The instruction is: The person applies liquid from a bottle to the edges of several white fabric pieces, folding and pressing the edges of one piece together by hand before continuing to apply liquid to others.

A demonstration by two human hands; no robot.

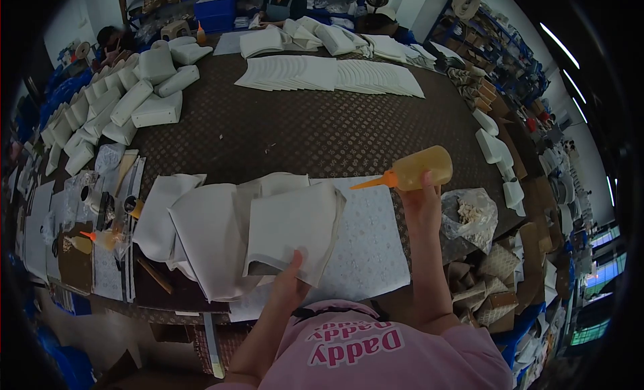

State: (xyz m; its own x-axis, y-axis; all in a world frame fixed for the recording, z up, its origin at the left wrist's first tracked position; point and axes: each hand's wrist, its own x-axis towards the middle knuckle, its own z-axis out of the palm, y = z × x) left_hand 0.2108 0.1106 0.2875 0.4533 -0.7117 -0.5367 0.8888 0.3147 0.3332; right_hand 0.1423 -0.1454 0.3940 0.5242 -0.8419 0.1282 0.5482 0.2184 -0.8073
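My left hand (291,283) grips the lower edge of a white folded piece (292,226), its thumb lying on top. To the left, more white pieces (211,222) lie overlapped in a heap. In my right hand (422,205) is a squeeze bottle (424,169) of yellowish liquid, tipped on its side. Its orange nozzle (374,182) points left, a little to the right of the white piece's upper corner and apart from it. Beneath lies a pale patterned sheet (369,249).
White padded pieces (157,95) are piled at the back left. Fanned white sheets (329,75) lie across the far table. A plastic bag (469,219) sits at the right, another glue bottle (100,239) at the left. Two people (283,6) are beyond the table.
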